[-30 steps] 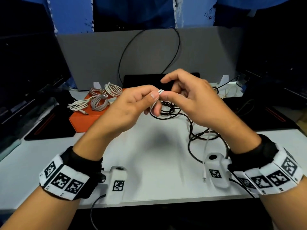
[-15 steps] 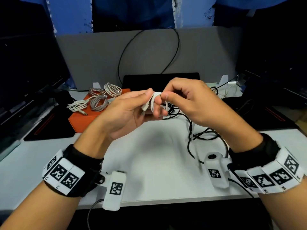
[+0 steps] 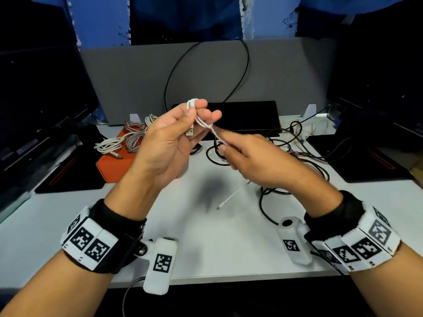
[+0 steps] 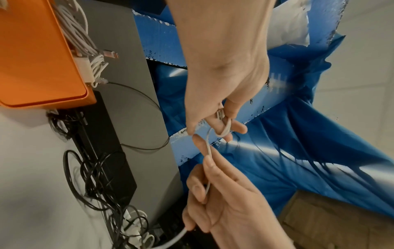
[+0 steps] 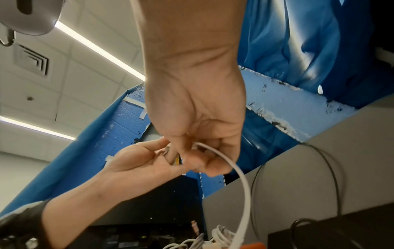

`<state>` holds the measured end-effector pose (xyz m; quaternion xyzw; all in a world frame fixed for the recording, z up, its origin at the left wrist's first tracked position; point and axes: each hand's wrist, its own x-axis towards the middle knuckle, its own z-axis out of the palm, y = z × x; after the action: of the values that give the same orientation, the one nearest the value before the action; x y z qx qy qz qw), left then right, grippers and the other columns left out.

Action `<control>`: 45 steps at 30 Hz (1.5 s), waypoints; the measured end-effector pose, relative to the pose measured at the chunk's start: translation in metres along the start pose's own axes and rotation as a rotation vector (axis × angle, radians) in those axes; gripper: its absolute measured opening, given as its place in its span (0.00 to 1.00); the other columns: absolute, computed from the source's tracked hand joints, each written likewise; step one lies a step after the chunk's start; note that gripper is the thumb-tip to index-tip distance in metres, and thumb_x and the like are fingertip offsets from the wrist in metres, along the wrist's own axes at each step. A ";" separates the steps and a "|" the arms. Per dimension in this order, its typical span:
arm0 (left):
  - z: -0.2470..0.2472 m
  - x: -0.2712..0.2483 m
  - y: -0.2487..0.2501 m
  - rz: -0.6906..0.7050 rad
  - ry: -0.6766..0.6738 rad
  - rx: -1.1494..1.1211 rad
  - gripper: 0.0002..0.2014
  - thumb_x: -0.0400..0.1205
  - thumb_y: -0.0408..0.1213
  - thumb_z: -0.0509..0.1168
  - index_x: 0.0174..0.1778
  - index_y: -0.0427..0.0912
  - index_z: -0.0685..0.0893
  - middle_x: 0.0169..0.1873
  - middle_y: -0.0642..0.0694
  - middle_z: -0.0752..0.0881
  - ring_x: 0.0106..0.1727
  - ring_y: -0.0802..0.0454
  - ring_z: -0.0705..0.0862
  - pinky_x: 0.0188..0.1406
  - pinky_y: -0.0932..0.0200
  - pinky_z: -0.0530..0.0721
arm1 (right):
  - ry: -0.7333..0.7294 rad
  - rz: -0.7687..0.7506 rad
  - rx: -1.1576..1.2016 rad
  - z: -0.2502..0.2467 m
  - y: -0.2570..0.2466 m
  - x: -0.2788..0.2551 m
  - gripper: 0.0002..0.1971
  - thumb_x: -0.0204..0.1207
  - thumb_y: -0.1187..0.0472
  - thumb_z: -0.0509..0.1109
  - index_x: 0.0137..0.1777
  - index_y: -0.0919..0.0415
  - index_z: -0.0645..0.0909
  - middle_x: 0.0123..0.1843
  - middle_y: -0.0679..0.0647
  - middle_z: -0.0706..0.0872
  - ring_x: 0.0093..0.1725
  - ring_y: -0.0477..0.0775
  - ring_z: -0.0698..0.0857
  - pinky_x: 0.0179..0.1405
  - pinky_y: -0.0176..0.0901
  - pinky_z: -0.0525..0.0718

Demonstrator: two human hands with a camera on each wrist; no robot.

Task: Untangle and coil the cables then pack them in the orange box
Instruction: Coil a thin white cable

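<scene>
White cable [image 3: 201,121], orange box [image 3: 112,163], black cables [image 3: 286,156], white table [image 3: 229,236].

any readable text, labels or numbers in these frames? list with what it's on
None readable.
Left wristband: black-and-white square code markers only, no letters.
Right wristband: the same kind of markers.
Wrist cameras: one code marker each.
Orange box and white cable: no print visible.

1. You have no readable words, brand names or numbers anywhere in these views.
2. Your wristbands [image 3: 89,241] and wrist cameras [image 3: 161,263] carry only black-and-white square marker patterns.
</scene>
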<state>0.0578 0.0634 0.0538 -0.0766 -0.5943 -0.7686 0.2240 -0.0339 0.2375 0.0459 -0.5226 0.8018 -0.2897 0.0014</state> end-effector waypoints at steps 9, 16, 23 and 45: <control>0.008 -0.010 -0.007 0.218 -0.199 1.031 0.10 0.92 0.36 0.59 0.50 0.38 0.84 0.33 0.57 0.84 0.31 0.62 0.81 0.31 0.60 0.76 | -0.027 -0.028 0.081 -0.018 -0.011 -0.006 0.11 0.86 0.53 0.70 0.43 0.54 0.87 0.32 0.48 0.83 0.31 0.44 0.77 0.36 0.47 0.77; 0.007 -0.012 0.009 0.041 -0.350 0.748 0.14 0.91 0.33 0.60 0.49 0.29 0.88 0.36 0.53 0.89 0.37 0.66 0.83 0.43 0.68 0.76 | 0.182 -0.090 0.386 -0.042 -0.002 -0.010 0.04 0.85 0.60 0.71 0.57 0.55 0.82 0.35 0.48 0.79 0.35 0.46 0.76 0.38 0.42 0.76; -0.003 -0.006 0.006 -0.091 -0.352 0.247 0.11 0.90 0.33 0.54 0.51 0.37 0.81 0.37 0.48 0.86 0.47 0.48 0.87 0.55 0.56 0.83 | 0.234 -0.082 0.369 -0.025 0.000 -0.001 0.12 0.92 0.60 0.61 0.62 0.50 0.87 0.36 0.47 0.87 0.30 0.41 0.78 0.31 0.47 0.79; -0.008 -0.006 0.009 0.166 -0.274 1.055 0.14 0.92 0.45 0.59 0.52 0.47 0.90 0.45 0.46 0.92 0.48 0.34 0.88 0.53 0.30 0.83 | 0.257 0.030 0.128 -0.024 -0.022 -0.010 0.13 0.82 0.43 0.73 0.40 0.49 0.85 0.30 0.44 0.85 0.28 0.48 0.78 0.28 0.46 0.75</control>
<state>0.0681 0.0552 0.0577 -0.0999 -0.9147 -0.3291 0.2123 -0.0185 0.2513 0.0732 -0.4681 0.7830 -0.4047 -0.0636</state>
